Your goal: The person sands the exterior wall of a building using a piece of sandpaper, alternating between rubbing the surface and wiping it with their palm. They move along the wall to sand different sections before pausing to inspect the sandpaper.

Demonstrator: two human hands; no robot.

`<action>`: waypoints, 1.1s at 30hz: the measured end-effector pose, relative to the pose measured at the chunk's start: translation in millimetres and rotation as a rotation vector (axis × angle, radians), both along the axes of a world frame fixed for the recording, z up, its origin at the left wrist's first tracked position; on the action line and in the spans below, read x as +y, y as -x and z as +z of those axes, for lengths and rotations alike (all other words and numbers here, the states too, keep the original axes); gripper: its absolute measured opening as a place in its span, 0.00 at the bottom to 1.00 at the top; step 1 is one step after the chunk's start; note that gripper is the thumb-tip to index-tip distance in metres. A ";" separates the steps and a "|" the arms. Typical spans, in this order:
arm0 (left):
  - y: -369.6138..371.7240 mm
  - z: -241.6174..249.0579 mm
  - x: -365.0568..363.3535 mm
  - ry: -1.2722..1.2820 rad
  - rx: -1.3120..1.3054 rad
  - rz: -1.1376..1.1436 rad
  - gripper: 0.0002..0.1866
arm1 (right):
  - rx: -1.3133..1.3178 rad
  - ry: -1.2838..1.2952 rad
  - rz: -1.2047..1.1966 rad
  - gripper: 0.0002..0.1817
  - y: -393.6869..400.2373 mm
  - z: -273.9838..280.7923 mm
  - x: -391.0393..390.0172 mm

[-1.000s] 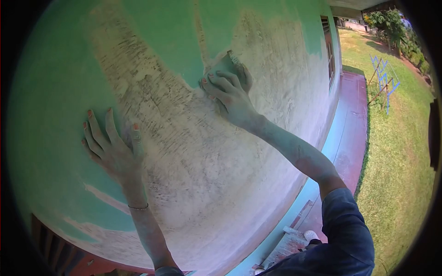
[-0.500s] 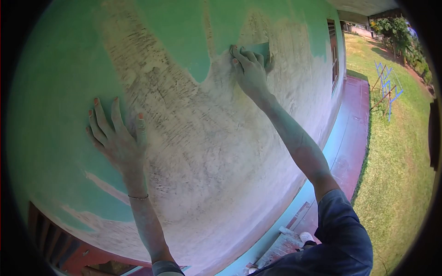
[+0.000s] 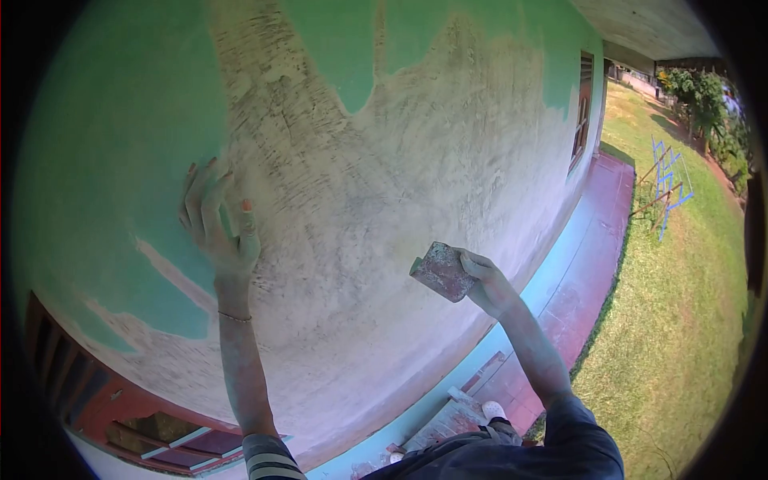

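A partly stripped wall (image 3: 376, 192) fills the middle of the head view, green paint around a pale, scratched, dusty patch. My right hand (image 3: 490, 286) holds a folded piece of sandpaper (image 3: 445, 273) by its right edge, thumb on top. Its worn brownish face, whitened with dust, is turned toward me, and a green corner shows at the left. The sandpaper appears held off the wall. My left hand (image 3: 218, 224) is at the wall on the left, its fingers bent and apart, holding nothing. Whether its palm presses the surface is hidden. Pale dust covers both forearms.
A red-framed window (image 3: 160, 440) is at lower left, another window (image 3: 582, 112) at far right. Below, a dusty plank (image 3: 448, 424) lies by my white shoe (image 3: 494, 410). A reddish walkway (image 3: 588, 232) borders the grass (image 3: 664, 304), where a blue rack (image 3: 668, 180) stands.
My right hand has come down off the upper wall and turned the sandpaper's worn face toward me. My left hand's fingers have bent more, and the view has shifted slightly.
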State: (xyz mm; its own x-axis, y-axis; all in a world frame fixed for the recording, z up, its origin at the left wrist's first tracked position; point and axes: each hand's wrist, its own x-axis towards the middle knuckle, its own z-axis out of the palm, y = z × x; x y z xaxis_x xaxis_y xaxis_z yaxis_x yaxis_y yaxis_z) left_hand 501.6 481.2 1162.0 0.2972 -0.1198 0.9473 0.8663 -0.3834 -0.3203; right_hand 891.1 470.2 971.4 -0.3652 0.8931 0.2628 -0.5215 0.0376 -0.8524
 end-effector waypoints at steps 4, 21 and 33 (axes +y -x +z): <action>-61.5 -100.9 -27.9 0.523 -0.084 -0.433 0.20 | -0.032 0.002 0.022 0.30 9.7 -24.7 -33.9; -94.6 -295.1 -86.2 1.606 -0.372 -0.556 0.20 | 0.178 0.245 0.146 0.33 93.8 -72.7 -90.0; -8.6 -20.3 -95.1 0.667 0.081 -0.046 0.18 | -0.152 -0.364 -0.752 0.24 74.0 81.5 60.2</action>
